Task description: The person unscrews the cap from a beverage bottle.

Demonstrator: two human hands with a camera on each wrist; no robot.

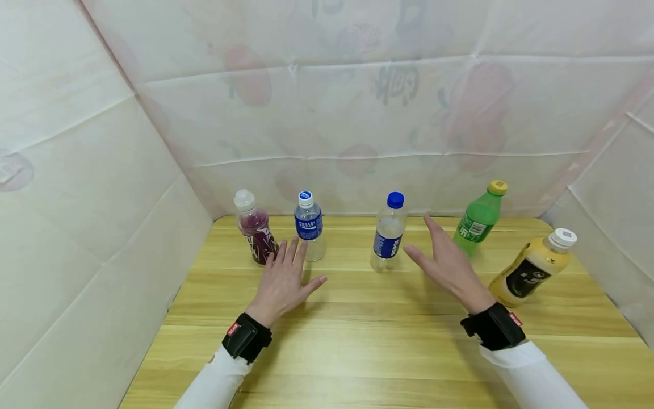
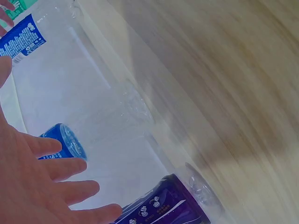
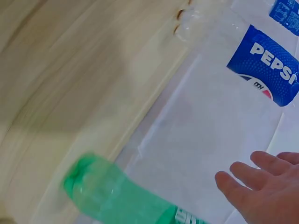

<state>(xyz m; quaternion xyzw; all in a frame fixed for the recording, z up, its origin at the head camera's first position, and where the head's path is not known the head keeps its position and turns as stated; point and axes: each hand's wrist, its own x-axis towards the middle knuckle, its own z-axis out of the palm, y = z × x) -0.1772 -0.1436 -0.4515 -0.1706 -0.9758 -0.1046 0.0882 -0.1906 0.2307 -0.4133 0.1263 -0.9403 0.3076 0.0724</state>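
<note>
My left hand (image 1: 283,282) is spread over the table in front of two bottles, its palm down and its fingers straight. One is a bottle of dark purple drink (image 1: 258,236) with a white cap; beside it stands a clear bottle with a blue Pocari label (image 1: 309,226). In the left wrist view the fingers overlap both, gripping neither. Between a clear Pepsi bottle (image 1: 388,243) with a blue cap and a green bottle (image 1: 478,218) with a yellow cap, my right hand (image 1: 449,264) extends forward, thumb apart from the fingers, holding nothing.
A yellow bottle (image 1: 531,272) with a white cap and black label stands at the right, beside my right wrist. White sheeting (image 1: 347,125) rises behind the wooden table (image 1: 357,352) and along both sides. Black bands (image 1: 247,338) circle both wrists.
</note>
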